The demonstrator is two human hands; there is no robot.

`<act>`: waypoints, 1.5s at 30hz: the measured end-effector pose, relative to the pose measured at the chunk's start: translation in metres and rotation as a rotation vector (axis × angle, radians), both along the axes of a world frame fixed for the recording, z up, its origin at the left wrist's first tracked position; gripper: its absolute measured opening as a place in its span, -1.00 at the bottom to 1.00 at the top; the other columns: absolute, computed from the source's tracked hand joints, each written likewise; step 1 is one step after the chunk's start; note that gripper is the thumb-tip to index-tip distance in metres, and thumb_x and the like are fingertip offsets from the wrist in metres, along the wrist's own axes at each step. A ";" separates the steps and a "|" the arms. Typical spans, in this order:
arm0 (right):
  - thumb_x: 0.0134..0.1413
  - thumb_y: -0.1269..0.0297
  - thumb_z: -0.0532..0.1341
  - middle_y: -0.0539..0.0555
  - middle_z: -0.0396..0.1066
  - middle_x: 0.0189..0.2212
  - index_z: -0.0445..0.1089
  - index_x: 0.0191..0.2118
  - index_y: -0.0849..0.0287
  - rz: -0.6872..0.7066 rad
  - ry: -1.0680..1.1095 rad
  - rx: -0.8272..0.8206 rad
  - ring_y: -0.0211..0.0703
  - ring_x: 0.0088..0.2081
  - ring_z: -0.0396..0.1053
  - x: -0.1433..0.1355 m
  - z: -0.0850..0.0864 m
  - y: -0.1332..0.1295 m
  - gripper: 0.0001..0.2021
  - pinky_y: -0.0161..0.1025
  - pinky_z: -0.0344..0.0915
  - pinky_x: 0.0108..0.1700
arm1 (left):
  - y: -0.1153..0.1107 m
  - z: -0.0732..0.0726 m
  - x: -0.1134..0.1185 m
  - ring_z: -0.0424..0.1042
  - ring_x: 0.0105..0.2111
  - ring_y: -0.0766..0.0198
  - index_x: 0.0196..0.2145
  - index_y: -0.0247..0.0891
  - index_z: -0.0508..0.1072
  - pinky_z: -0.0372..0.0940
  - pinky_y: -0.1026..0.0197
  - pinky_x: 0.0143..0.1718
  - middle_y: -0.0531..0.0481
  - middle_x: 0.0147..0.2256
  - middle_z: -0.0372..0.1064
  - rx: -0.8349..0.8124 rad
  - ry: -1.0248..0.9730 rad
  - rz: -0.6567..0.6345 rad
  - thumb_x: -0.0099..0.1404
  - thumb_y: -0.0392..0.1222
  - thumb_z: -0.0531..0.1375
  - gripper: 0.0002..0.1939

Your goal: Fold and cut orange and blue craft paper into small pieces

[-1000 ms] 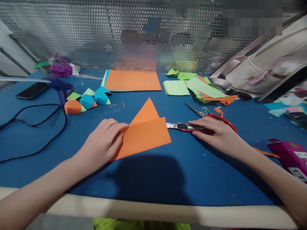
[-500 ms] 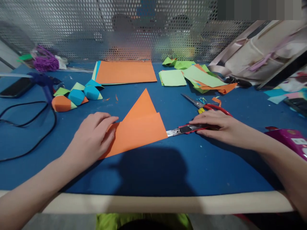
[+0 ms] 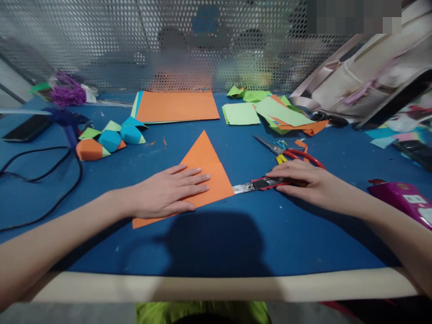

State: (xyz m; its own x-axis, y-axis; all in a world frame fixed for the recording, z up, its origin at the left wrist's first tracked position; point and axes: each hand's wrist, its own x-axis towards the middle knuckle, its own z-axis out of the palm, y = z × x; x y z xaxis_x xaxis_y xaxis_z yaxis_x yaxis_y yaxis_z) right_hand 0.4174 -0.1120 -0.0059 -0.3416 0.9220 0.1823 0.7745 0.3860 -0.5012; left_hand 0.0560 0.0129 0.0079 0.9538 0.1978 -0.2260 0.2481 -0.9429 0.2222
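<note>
A folded sheet of orange paper [image 3: 216, 182] lies on the blue table, with a triangular point rising at its far side. My left hand [image 3: 172, 189] rests flat on the paper, fingers stretched out, and covers its middle. In my right hand [image 3: 297, 177] is a box cutter [image 3: 259, 184], held low over the table with fingers closed around its handle. The cutter's blade points left and meets the paper's right corner; whether it is inside the fold I cannot tell. Just beyond my right hand lie scissors [image 3: 305, 156] with red handles.
Stacked orange sheets [image 3: 178, 106], light green squares [image 3: 241, 114] and paper scraps [image 3: 286, 112] lie along the back. Folded paper pieces [image 3: 110, 139], a blue glue gun [image 3: 69, 123] and a black cord [image 3: 79, 173] are on the left. A purple box [image 3: 400, 198] sits at right.
My left hand has moved right from the paper's left edge and flattened onto its middle, fingers spread. My right hand and the cutter have hardly moved.
</note>
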 end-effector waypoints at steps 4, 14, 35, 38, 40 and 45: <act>0.26 0.22 0.17 0.10 0.51 -0.06 0.47 0.02 -0.01 -0.017 -0.001 0.017 -0.02 -0.03 0.44 -0.002 0.001 -0.008 -0.73 -0.01 0.35 0.04 | 0.002 -0.012 -0.008 -0.23 0.42 0.13 0.38 -0.10 0.05 -0.34 -0.06 0.41 0.00 0.39 -0.08 0.039 -0.030 -0.003 0.51 0.14 -0.15 -0.41; 0.28 0.25 0.14 0.12 0.51 -0.09 0.48 0.05 -0.02 -0.062 0.032 0.077 -0.03 -0.07 0.47 -0.010 0.002 -0.025 -0.71 -0.04 0.40 -0.04 | 0.003 -0.011 -0.008 -0.15 0.41 0.12 0.38 -0.07 0.05 -0.27 -0.06 0.41 0.00 0.39 -0.08 0.091 -0.053 -0.029 0.51 0.15 -0.16 -0.42; 0.31 0.27 0.13 0.15 0.48 -0.06 0.47 0.09 0.02 -0.065 0.059 0.086 -0.04 -0.04 0.46 -0.017 -0.004 -0.036 -0.69 -0.07 0.42 -0.03 | 0.003 -0.014 -0.008 -0.12 0.41 0.20 0.36 -0.03 0.11 -0.27 -0.04 0.41 0.07 0.39 -0.06 0.094 -0.042 -0.007 0.54 0.00 -0.21 -0.49; 0.30 0.27 0.13 0.14 0.49 -0.08 0.45 0.11 0.01 -0.061 0.057 0.093 -0.04 -0.07 0.46 -0.019 -0.004 -0.037 -0.68 -0.07 0.42 -0.04 | 0.003 -0.014 -0.008 -0.11 0.40 0.19 0.36 -0.04 0.11 -0.26 -0.03 0.41 0.06 0.39 -0.05 0.089 -0.045 -0.010 0.54 0.01 -0.22 -0.48; 0.31 0.27 0.13 0.14 0.49 -0.07 0.44 0.13 0.01 -0.054 0.049 0.085 -0.04 -0.06 0.46 -0.020 -0.004 -0.038 -0.67 -0.06 0.42 -0.04 | 0.003 -0.014 -0.008 -0.12 0.41 0.19 0.36 -0.03 0.11 -0.26 -0.03 0.41 0.06 0.39 -0.05 0.095 -0.046 -0.007 0.54 0.00 -0.21 -0.49; 0.32 0.28 0.10 0.15 0.48 -0.03 0.44 0.13 0.01 -0.067 0.027 0.069 -0.02 -0.03 0.45 -0.024 -0.003 -0.043 -0.67 -0.05 0.42 -0.03 | 0.003 -0.016 -0.009 -0.13 0.41 0.19 0.35 0.02 0.12 -0.26 -0.04 0.40 0.09 0.40 -0.07 0.132 -0.070 -0.036 0.54 -0.01 -0.22 -0.50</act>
